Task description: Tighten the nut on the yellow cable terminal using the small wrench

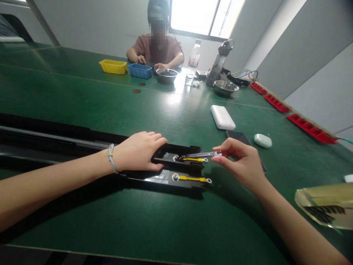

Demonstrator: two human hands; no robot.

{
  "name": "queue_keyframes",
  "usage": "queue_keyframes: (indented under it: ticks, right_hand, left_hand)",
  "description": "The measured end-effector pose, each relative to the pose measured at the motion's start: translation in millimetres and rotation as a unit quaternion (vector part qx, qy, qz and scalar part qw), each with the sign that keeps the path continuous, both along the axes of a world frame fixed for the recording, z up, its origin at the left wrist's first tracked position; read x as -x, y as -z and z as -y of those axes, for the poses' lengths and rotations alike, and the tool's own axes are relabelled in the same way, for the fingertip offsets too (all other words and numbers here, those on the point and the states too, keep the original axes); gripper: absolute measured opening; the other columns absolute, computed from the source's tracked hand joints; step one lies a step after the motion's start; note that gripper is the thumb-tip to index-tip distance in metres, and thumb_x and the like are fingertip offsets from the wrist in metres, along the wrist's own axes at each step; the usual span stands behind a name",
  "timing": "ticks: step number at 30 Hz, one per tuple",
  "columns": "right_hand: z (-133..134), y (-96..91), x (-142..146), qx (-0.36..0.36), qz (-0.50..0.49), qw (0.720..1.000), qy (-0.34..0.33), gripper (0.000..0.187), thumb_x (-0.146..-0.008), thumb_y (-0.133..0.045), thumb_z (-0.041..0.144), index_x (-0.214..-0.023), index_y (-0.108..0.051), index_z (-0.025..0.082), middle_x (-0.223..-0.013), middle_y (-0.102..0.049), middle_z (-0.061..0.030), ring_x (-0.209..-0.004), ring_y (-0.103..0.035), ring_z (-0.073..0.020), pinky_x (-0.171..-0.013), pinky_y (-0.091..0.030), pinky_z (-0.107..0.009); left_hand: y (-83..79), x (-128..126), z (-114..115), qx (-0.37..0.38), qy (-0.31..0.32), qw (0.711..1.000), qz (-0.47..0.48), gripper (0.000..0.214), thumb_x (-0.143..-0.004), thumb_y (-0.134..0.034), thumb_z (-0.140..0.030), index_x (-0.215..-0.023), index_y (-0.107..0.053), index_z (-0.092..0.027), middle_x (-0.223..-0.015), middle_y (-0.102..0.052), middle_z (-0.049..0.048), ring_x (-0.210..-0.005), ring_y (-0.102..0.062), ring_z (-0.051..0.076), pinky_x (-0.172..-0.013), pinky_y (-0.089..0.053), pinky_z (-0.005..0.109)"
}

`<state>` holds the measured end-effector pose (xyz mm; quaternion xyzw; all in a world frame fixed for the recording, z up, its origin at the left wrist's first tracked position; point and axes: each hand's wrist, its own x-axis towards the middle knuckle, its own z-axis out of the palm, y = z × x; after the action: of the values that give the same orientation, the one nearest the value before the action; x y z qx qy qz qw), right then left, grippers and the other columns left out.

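My left hand (142, 151) is closed over the walls of a long black metal channel (182, 188), near its right end. Between the thumb and fingers of my right hand (244, 162) is one end of a silver wrench (200, 155). The wrench's other end reaches a nut (175, 158) in the upper trough; the exact fit is too small to tell. Beside it lies a short yellow wire (194, 160) with a ring terminal. A second yellow wire (193, 179) is fixed at a nut (175, 177) in the lower trough, its free ring pointing right.
Beyond my right hand lie a white box-shaped device (223, 117), a dark phone (238, 137) and a pale earbud case (263, 140). A yellowish clear container (325, 204) stands right. Across the green table (110, 99), a person (157, 48) sits behind yellow (113, 67) and blue (140, 71) bins.
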<state>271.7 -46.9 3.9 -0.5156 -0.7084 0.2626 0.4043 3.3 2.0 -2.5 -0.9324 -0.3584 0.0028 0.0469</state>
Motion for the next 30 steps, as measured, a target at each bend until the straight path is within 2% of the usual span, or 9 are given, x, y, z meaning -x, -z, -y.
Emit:
queue_keyframes:
  ticks: [6, 12, 16, 23, 30]
  right_hand:
    - [-9.9, 5.9, -6.7, 0.02, 0.003, 0.999, 0.039, 0.021, -0.072, -0.07, 0.036, -0.08, -0.066, 0.017, -0.055, -0.054, 0.0022, -0.047, -0.043, -0.0102, -0.045, -0.033, -0.024]
    - [-14.8, 9.6, -10.8, 0.047, 0.003, 0.998, 0.043, 0.025, -0.075, -0.066, 0.038, -0.086, -0.067, 0.015, -0.051, -0.05, 0.0043, -0.045, -0.041, -0.0094, -0.046, -0.032, -0.024]
    - [-15.4, 8.3, -12.6, 0.055, 0.003, 0.998, 0.033, 0.024, -0.075, -0.067, 0.038, -0.083, -0.065, 0.015, -0.051, -0.05, 0.0041, -0.045, -0.041, -0.0091, -0.045, -0.032, -0.023]
    - [-8.8, -1.7, -12.5, 0.061, 0.02, 0.998, -0.027, 0.023, -0.069, -0.073, 0.035, -0.068, -0.058, 0.018, -0.061, -0.06, -0.0003, -0.051, -0.049, -0.0111, -0.047, -0.039, -0.024]
    - [4.9, -3.6, 3.4, 0.044, -0.028, 0.997, -0.058, 0.031, -0.066, -0.077, 0.039, -0.062, -0.052, 0.02, -0.054, -0.053, 0.0023, -0.054, -0.05, -0.0127, -0.05, -0.04, -0.024]
  left_hand:
    - [0.1, 0.4, 0.1, -0.003, -0.001, 1.0, -0.001, 0.053, -0.074, -0.056, -0.053, -0.111, -0.053, -0.016, -0.095, -0.061, 0.0062, -0.082, -0.058, 0.023, -0.075, -0.045, 0.034]
    - [-0.2, -0.4, 0.0, 0.003, -0.001, 1.0, 0.002, 0.054, -0.074, -0.056, -0.053, -0.112, -0.054, -0.015, -0.095, -0.061, 0.0069, -0.083, -0.058, 0.023, -0.075, -0.046, 0.035]
    - [-1.3, 0.0, 0.6, 0.005, 0.001, 1.0, 0.005, 0.053, -0.073, -0.057, -0.052, -0.112, -0.054, -0.015, -0.096, -0.062, 0.0077, -0.083, -0.059, 0.024, -0.075, -0.046, 0.036]
    - [-1.4, 0.9, 0.5, 0.005, 0.002, 1.0, 0.006, 0.052, -0.074, -0.056, -0.052, -0.11, -0.054, -0.016, -0.095, -0.062, 0.0076, -0.083, -0.058, 0.024, -0.074, -0.046, 0.035]
    - [-0.4, 0.7, 0.5, 0.006, 0.003, 1.0, 0.003, 0.053, -0.074, -0.056, -0.052, -0.113, -0.053, -0.016, -0.096, -0.061, 0.0074, -0.085, -0.058, 0.023, -0.076, -0.045, 0.034]
